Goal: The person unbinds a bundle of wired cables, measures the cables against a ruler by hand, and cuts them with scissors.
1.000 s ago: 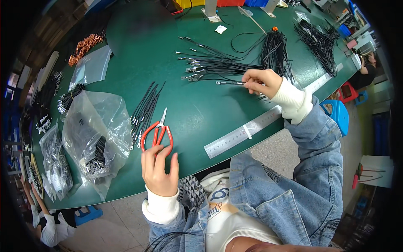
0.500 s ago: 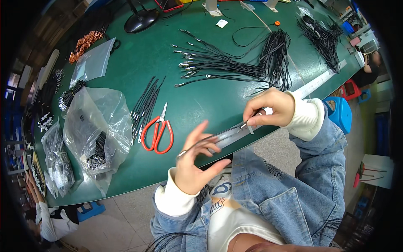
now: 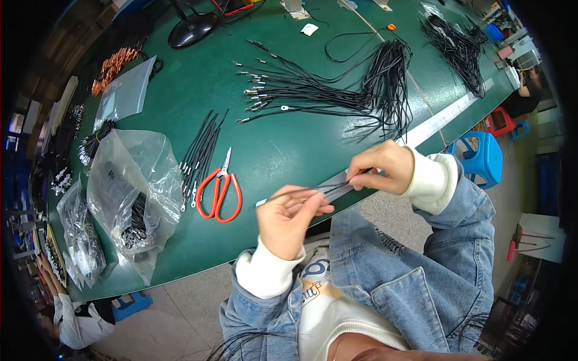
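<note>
A thin black cable (image 3: 337, 188) stretches between my two hands at the table's front edge. My left hand (image 3: 286, 224) is closed on it, with the thumb pressed toward the bent fingers. My right hand (image 3: 386, 168) pinches the cable's other part between thumb and fingertips. Beneath both hands lies a long white ruler (image 3: 442, 120), partly covered by them. Left of my left hand rest red-handled scissors (image 3: 219, 195), their blades pointing away. Several short black cables with metal ring terminals (image 3: 201, 150) lie beside the scissors.
Beyond my hands spreads a bundle of long black cables (image 3: 385, 84). Another black bundle (image 3: 454, 51) is at the far right. Clear plastic bags (image 3: 135, 180) hold parts at left. Copper-coloured pieces (image 3: 117, 67) and a black round stand base (image 3: 192, 30) sit farther back.
My left hand's spread fingers have closed on the cable, and the hand has moved slightly right. My right hand keeps its pinch, a little lower. The view has shifted slightly.
</note>
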Action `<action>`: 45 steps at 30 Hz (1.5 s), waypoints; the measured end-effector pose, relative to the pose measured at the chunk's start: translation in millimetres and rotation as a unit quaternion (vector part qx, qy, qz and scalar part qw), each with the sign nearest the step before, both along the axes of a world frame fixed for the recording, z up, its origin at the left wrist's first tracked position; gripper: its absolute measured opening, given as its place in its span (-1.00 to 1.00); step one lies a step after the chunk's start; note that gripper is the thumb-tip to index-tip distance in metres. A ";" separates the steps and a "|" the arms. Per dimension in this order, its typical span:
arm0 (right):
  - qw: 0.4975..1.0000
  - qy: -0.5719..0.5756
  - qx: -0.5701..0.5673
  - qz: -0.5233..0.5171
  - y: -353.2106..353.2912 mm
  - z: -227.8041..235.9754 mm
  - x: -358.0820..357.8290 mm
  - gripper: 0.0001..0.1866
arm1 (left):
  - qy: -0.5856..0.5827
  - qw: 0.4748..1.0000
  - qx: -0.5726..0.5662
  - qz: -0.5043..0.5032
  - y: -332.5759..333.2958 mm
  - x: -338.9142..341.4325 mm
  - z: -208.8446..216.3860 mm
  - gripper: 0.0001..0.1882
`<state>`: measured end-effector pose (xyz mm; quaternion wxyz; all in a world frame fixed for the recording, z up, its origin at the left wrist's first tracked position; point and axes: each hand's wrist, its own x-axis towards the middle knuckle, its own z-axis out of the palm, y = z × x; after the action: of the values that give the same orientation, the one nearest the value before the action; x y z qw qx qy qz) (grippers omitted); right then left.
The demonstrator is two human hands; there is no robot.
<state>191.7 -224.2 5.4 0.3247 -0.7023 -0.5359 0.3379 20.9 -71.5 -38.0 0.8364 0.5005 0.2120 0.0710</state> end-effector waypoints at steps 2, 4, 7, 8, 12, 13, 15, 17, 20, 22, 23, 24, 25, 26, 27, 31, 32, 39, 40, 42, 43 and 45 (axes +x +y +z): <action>1.000 -0.012 -0.008 -0.004 -9.8 -2.0 11.6 -0.90 | 0.003 1.000 0.018 0.017 6.1 -3.3 -3.4 -0.92; 0.999 -0.016 0.022 0.030 -16.3 -6.1 19.9 -0.90 | -0.004 1.000 0.019 0.017 8.1 -7.8 -7.1 -0.93; 0.999 -0.023 0.012 0.028 -21.9 -4.8 23.0 -0.89 | -0.003 1.000 0.016 0.012 3.9 -7.3 -6.4 -0.93; 0.999 -0.026 0.019 0.019 -22.5 -3.5 23.2 -0.88 | -0.010 1.000 0.016 0.016 3.5 -7.6 -6.6 -0.93; 1.000 -0.020 0.010 -0.001 -24.6 2.5 27.8 -0.87 | 0.002 0.999 0.025 0.025 7.4 -10.9 -9.2 -0.95; 1.000 -0.011 0.005 0.001 -25.5 4.8 27.5 -0.87 | 0.002 0.999 0.028 0.027 6.3 -11.6 -8.6 -0.95; 1.000 -0.007 0.005 0.007 -26.4 3.6 26.8 -0.87 | -0.004 1.000 0.001 0.018 4.6 -11.5 -9.4 -0.95; 1.000 -0.003 0.004 0.011 -26.1 2.2 25.9 -0.87 | 0.000 1.000 -0.006 0.018 3.9 -10.7 -7.4 -0.95; 1.000 -0.005 -0.013 0.014 -26.7 1.5 25.2 -0.88 | -0.005 1.000 -0.009 0.010 3.0 -11.5 -8.6 -0.95; 1.000 -0.002 -0.026 0.011 -27.2 0.8 25.4 -0.88 | -0.014 1.000 -0.005 0.003 2.3 -11.2 -9.1 -0.94; 1.000 -0.001 -0.026 0.010 -27.5 0.1 26.0 -0.88 | -0.016 1.000 -0.001 0.000 2.1 -10.4 -8.5 -0.93; 0.999 -0.013 -0.023 0.018 -28.3 -0.8 26.5 -0.89 | -0.019 1.000 0.002 -0.003 1.7 -9.9 -8.1 -0.92; 0.999 -0.025 -0.020 0.026 -29.0 -1.5 27.4 -0.89 | -0.019 1.000 0.001 -0.004 1.6 -8.9 -8.2 -0.92; 0.999 -0.026 -0.020 0.024 -29.9 -2.4 29.0 -0.89 | -0.023 1.000 0.010 -0.007 1.8 -7.2 -8.2 -0.91; 0.999 -0.035 -0.023 0.028 -31.2 -3.7 29.8 -0.87 | -0.026 0.999 0.018 -0.009 1.7 -6.8 -8.4 -0.90; 0.998 -0.031 -0.035 0.031 -18.8 -1.6 22.1 -0.82 | -0.036 0.998 0.049 -0.020 1.9 -9.8 -8.6 -0.89; 0.999 -0.009 -0.023 0.031 -14.9 -2.3 14.6 -0.79 | -0.033 0.997 0.057 -0.025 -0.1 -12.5 -8.4 -0.89; 0.997 0.017 -0.066 0.041 9.0 -15.0 -29.8 -0.87 | -0.088 0.957 0.275 -0.007 -12.9 -21.2 -11.8 -0.87; 0.996 0.019 -0.081 0.032 8.7 -11.6 -30.3 -0.87 | -0.112 0.953 0.282 -0.013 -12.0 -20.2 -11.3 -0.88; 0.998 -0.013 -0.054 0.040 9.9 -12.8 -31.9 -0.85 | -0.103 0.960 0.259 -0.021 -13.6 -22.6 -11.5 -0.88; 0.998 -0.011 -0.047 0.033 5.0 -14.0 -32.0 -0.86 | -0.116 0.960 0.255 -0.012 -16.9 -20.5 -14.7 -0.89; 0.999 -0.006 -0.030 0.031 4.7 -21.4 -30.6 -0.86 | -0.129 0.956 0.264 -0.020 -15.8 -17.8 -18.6 -0.89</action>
<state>161.1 -219.5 -16.0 0.2897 -0.6968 -0.5491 0.3592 3.1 -87.3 -56.7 0.6960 0.6941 0.0658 0.1715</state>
